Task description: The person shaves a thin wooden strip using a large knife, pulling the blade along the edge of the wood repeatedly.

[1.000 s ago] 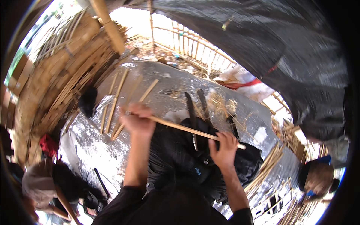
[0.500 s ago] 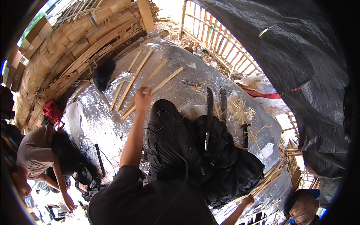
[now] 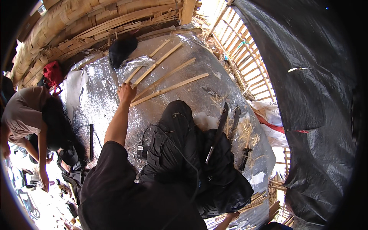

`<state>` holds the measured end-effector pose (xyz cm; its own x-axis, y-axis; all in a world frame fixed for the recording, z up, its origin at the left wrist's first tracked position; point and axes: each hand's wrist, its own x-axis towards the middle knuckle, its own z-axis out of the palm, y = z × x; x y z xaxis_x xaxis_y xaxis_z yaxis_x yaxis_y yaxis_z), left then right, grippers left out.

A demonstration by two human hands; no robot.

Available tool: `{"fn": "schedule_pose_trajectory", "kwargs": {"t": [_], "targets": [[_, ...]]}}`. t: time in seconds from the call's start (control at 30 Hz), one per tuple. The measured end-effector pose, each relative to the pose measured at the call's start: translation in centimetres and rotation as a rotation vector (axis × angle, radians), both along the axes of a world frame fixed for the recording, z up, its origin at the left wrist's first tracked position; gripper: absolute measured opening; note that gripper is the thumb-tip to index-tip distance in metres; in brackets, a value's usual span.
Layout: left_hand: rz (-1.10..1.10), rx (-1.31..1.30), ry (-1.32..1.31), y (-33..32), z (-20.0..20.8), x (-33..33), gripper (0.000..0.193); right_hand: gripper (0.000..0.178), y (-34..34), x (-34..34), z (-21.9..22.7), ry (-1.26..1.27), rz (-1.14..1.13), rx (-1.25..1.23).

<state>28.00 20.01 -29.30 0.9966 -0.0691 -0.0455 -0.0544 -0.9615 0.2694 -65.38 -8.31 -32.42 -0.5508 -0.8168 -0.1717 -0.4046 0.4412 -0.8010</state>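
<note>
My left hand (image 3: 127,92) reaches out to the near ends of several flat bamboo strips (image 3: 171,89) fanned out on a silvery sheet (image 3: 99,96). Its fingers are bent round the end of one bamboo strip (image 3: 143,76) on the left side of the fan. Low at the right, beside my leg, my right hand (image 3: 231,217) is partly hidden, its fingers looking closed at the edge of a bundle of thin bamboo strips (image 3: 251,204). A long dark-bladed machete (image 3: 217,132) leans on my dark trousers (image 3: 176,130), its handle towards me.
Another blade (image 3: 234,122) and a black-handled knife (image 3: 244,159) lie among pale shavings (image 3: 247,132) at right. A black bag-like object (image 3: 122,50) sits beyond the strips, before stacked woven bamboo (image 3: 88,28). Another person (image 3: 27,111) bends down at left. Black tarp (image 3: 318,96) hangs at right.
My view has turned, so the scene sits differently in it. My left hand has moved left across the strips to the near ends. My right hand stays by the bundle.
</note>
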Motion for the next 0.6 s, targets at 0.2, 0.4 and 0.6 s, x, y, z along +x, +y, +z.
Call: {"fn": "schedule_pose_trajectory", "kwargs": {"t": [0.2, 0.4, 0.6], "targets": [[0.227, -0.037, -0.132, 1.8, -2.2, 1.8, 0.045, 0.049, -1.0, 6.7, 6.6, 0.808, 0.323, 0.148], [0.005, -0.041, -0.026, 4.7, -6.2, 6.0, 0.029, 0.041, -0.5, 4.9, 5.0, 0.707, 0.293, 0.087], [-0.048, -0.797, 0.253, 2.8, -1.6, 3.3, 0.030, 0.039, -0.4, 4.5, 4.2, 0.730, 0.368, 0.265]]}}
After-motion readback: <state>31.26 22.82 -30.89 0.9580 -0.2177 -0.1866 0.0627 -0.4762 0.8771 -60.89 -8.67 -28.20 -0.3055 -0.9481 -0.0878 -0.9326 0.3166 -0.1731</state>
